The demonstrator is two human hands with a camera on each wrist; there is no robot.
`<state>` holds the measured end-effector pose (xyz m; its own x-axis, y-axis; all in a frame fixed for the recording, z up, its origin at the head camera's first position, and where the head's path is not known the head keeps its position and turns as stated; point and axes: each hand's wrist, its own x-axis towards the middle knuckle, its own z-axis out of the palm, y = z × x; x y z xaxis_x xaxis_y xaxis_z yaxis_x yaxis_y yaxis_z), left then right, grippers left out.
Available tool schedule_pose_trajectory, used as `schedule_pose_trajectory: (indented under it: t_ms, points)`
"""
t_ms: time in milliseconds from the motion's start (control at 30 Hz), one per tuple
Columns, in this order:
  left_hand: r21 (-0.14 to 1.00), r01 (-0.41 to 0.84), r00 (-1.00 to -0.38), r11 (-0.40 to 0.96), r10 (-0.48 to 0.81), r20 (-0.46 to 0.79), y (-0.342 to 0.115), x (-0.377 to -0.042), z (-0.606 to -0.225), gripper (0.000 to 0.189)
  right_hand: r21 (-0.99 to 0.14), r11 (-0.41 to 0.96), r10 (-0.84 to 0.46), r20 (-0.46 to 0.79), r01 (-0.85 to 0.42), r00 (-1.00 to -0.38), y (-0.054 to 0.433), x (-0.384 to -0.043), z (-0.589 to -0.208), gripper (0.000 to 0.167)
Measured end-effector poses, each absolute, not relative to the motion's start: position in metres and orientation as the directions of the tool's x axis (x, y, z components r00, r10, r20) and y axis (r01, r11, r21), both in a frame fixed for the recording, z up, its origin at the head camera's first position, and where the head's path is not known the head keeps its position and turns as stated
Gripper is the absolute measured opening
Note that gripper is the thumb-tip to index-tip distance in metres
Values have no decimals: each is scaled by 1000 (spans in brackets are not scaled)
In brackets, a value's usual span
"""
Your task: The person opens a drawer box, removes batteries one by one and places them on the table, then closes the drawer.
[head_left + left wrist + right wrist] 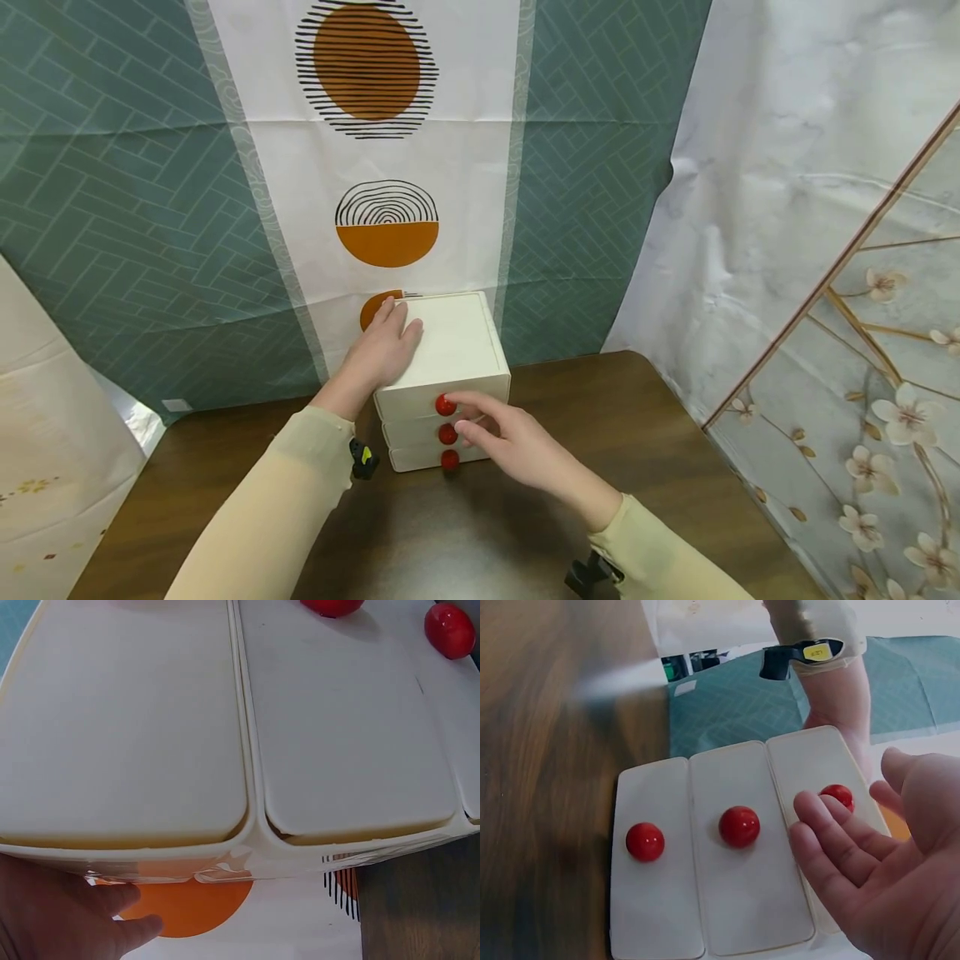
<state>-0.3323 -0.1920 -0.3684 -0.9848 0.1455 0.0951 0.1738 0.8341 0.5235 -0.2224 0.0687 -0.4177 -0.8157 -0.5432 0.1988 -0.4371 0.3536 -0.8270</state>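
So, we had the white three-drawer unit standing on the brown tabletop, near the green-and-white fabric behind it. Our left hand lay over its top left edge, fingers stretched out and kinda relaxed. The right hand was at the front, fingers loosely extended with the thumb apart, index fingertip right by the top red knob; honestly we couldn't tell if they touched. The middle red knob and bottom red knob sat below it.
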Motion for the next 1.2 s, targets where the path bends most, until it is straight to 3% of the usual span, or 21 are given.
schedule_pose_trajectory:
  t_ms: [733, 1200]
  points:
    - [550, 193, -981, 812, 151, 121, -190, -329, -368, 74, -896, 257, -595, 150, -363, -790, 51, -239, -427, 46]
    - [552, 192, -981, 811, 145, 127, -190, -330, -368, 74, -939, 166, -596, 148, -301, -789, 46, -244, -430, 37]
